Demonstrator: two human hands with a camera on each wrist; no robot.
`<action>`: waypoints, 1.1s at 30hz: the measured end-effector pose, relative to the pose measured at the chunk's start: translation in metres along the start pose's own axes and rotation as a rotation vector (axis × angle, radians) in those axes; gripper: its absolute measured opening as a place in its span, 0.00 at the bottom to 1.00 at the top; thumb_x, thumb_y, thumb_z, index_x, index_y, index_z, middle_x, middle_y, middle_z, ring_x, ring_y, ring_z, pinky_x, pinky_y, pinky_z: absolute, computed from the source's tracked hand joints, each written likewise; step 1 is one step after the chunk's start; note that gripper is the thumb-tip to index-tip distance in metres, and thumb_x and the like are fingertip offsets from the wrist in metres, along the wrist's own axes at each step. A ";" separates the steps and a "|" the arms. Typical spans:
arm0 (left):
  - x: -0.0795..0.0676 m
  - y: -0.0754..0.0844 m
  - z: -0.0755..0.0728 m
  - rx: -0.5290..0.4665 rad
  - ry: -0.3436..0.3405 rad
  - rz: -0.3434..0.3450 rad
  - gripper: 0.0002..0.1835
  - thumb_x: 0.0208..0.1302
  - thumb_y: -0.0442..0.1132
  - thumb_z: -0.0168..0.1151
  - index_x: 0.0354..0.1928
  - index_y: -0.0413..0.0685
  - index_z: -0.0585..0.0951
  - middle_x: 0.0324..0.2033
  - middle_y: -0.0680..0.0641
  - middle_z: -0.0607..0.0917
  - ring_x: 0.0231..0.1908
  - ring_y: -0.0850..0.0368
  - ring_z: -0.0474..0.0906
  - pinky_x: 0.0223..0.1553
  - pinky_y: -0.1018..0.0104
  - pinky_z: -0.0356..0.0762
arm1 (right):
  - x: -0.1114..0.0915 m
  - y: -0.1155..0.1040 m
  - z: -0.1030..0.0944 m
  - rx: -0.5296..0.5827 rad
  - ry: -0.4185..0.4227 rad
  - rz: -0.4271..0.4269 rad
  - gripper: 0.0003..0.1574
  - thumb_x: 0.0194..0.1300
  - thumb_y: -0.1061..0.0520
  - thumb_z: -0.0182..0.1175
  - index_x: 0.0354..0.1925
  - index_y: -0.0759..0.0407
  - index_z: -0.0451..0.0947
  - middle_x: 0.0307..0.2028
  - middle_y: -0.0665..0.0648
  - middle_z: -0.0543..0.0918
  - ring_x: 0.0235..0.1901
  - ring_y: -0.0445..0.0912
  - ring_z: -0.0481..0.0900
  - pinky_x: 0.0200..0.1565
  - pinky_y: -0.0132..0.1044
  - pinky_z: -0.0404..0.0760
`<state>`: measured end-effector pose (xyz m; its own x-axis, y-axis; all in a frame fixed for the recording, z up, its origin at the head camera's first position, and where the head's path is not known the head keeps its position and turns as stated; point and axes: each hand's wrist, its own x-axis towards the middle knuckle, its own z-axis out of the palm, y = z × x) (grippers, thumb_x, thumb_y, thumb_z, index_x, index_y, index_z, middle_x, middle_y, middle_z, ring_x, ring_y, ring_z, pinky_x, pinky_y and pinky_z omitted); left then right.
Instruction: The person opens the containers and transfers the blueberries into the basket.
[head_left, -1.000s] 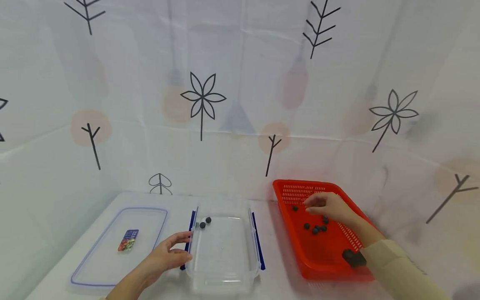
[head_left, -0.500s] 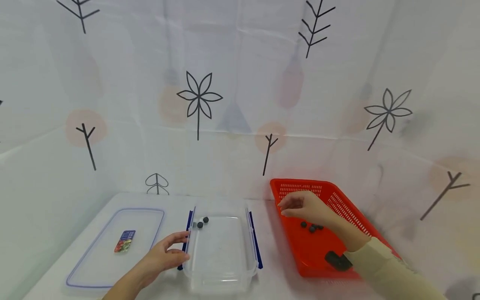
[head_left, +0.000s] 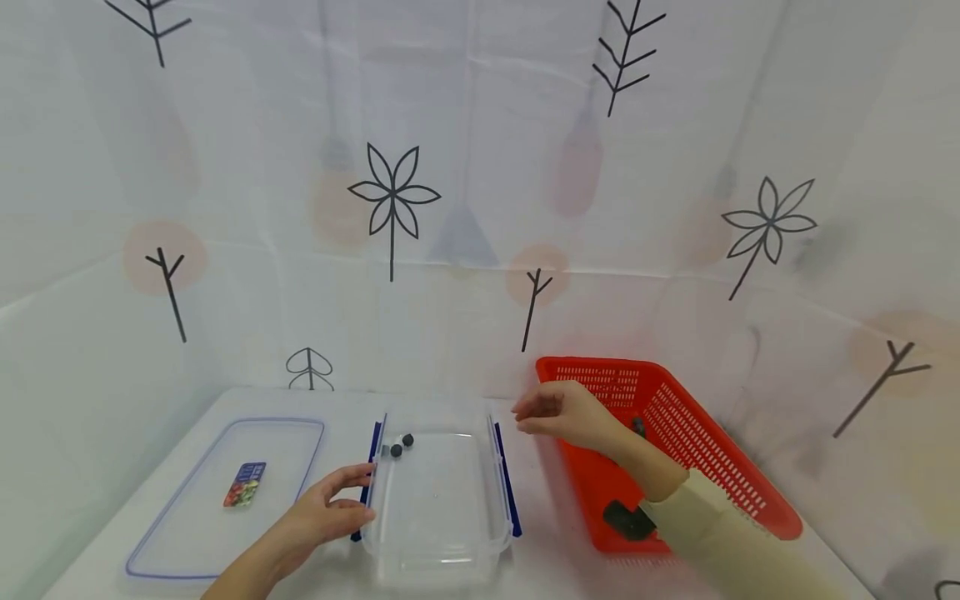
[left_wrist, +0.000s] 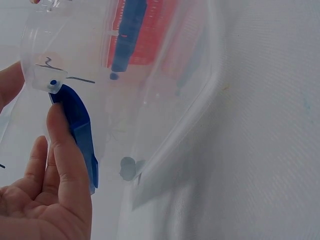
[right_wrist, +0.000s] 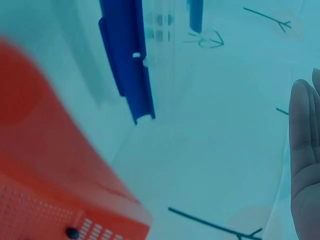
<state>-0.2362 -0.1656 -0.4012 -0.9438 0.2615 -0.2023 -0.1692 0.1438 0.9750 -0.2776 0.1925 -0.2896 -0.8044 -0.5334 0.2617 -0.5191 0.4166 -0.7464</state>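
Note:
A clear plastic box (head_left: 442,492) with blue side latches (head_left: 506,479) stands in the middle of the table. Two small dark balls (head_left: 397,451) lie in its far left corner. At the left wall is my left hand (head_left: 322,517), thumb and fingers spread along it; the left wrist view shows a finger against a blue latch (left_wrist: 82,130). My right hand (head_left: 566,412) hangs between the box and the red basket (head_left: 600,492), thumb and fingertips close together. I cannot tell whether anything is between them. More dark balls (head_left: 638,427) lie in the basket, mostly hidden by the right arm.
Left of the box lies a clear lid (head_left: 187,533) with a purple-blue edge and a colourful label (head_left: 244,485). A patterned white curtain (head_left: 450,317) hangs behind the table. A dark device (head_left: 628,521) sits at the right wrist, over the basket's front.
My right hand has moved left from over the red basket to beyond its left rim, towards the box. The left hand stays at the box wall. The head view has shifted slightly.

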 end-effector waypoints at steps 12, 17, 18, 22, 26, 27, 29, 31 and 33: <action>0.001 -0.002 0.001 -0.007 -0.001 0.007 0.38 0.55 0.37 0.67 0.67 0.41 0.61 0.60 0.36 0.64 0.43 0.53 0.73 0.45 0.55 0.75 | 0.021 -0.008 0.031 0.083 -0.058 -0.091 0.09 0.60 0.62 0.63 0.41 0.63 0.80 0.36 0.59 0.83 0.35 0.47 0.82 0.40 0.36 0.80; 0.001 -0.004 0.002 0.000 -0.003 0.008 0.38 0.56 0.37 0.67 0.67 0.40 0.61 0.60 0.36 0.64 0.43 0.53 0.73 0.45 0.55 0.75 | 0.027 -0.010 0.043 0.127 -0.066 -0.096 0.09 0.59 0.64 0.63 0.40 0.64 0.80 0.35 0.59 0.83 0.34 0.50 0.82 0.39 0.38 0.80; 0.000 -0.004 0.002 0.000 -0.004 0.009 0.38 0.56 0.37 0.67 0.67 0.40 0.61 0.60 0.36 0.63 0.43 0.53 0.73 0.45 0.55 0.75 | 0.029 -0.010 0.046 0.131 -0.068 -0.090 0.09 0.59 0.64 0.63 0.40 0.64 0.81 0.35 0.58 0.83 0.34 0.51 0.82 0.39 0.37 0.80; -0.002 -0.004 0.000 -0.002 -0.009 0.008 0.38 0.56 0.38 0.66 0.67 0.41 0.60 0.60 0.36 0.63 0.44 0.52 0.72 0.46 0.55 0.75 | 0.037 -0.012 0.055 0.146 -0.080 -0.041 0.09 0.59 0.62 0.64 0.40 0.60 0.81 0.34 0.54 0.83 0.35 0.51 0.82 0.40 0.37 0.80; -0.001 -0.003 -0.001 -0.006 -0.018 0.011 0.38 0.56 0.38 0.66 0.67 0.41 0.60 0.61 0.36 0.63 0.45 0.52 0.72 0.46 0.55 0.75 | 0.045 -0.011 0.062 0.139 -0.089 -0.019 0.09 0.59 0.61 0.64 0.40 0.58 0.81 0.34 0.52 0.83 0.35 0.48 0.82 0.40 0.37 0.80; -0.001 -0.003 -0.001 -0.005 -0.018 0.011 0.38 0.56 0.38 0.67 0.67 0.41 0.60 0.61 0.36 0.63 0.45 0.52 0.72 0.46 0.55 0.75 | 0.046 -0.011 0.064 0.135 -0.088 -0.023 0.09 0.59 0.60 0.64 0.40 0.58 0.81 0.34 0.52 0.83 0.35 0.47 0.82 0.40 0.36 0.80; 0.000 -0.003 -0.001 -0.004 -0.018 0.009 0.38 0.56 0.38 0.67 0.67 0.41 0.61 0.61 0.36 0.63 0.45 0.52 0.72 0.46 0.55 0.75 | 0.050 -0.010 0.067 0.133 -0.091 -0.035 0.09 0.60 0.61 0.63 0.41 0.59 0.81 0.34 0.53 0.83 0.34 0.45 0.82 0.40 0.36 0.80; 0.001 -0.003 0.000 0.000 -0.015 0.003 0.38 0.56 0.39 0.67 0.67 0.41 0.61 0.61 0.36 0.63 0.44 0.52 0.72 0.46 0.54 0.75 | 0.054 -0.009 0.070 0.129 -0.094 -0.037 0.10 0.60 0.61 0.63 0.41 0.60 0.81 0.35 0.53 0.83 0.34 0.44 0.81 0.40 0.35 0.80; 0.001 -0.004 0.000 0.000 -0.015 -0.001 0.38 0.56 0.39 0.67 0.67 0.42 0.61 0.61 0.36 0.63 0.44 0.52 0.72 0.46 0.54 0.75 | 0.058 -0.008 0.073 0.133 -0.098 -0.037 0.10 0.60 0.61 0.63 0.42 0.61 0.81 0.35 0.54 0.83 0.34 0.44 0.81 0.41 0.35 0.79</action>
<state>-0.2366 -0.1655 -0.4052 -0.9393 0.2758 -0.2043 -0.1697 0.1442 0.9749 -0.2988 0.1045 -0.3137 -0.7498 -0.6188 0.2342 -0.4995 0.2973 -0.8137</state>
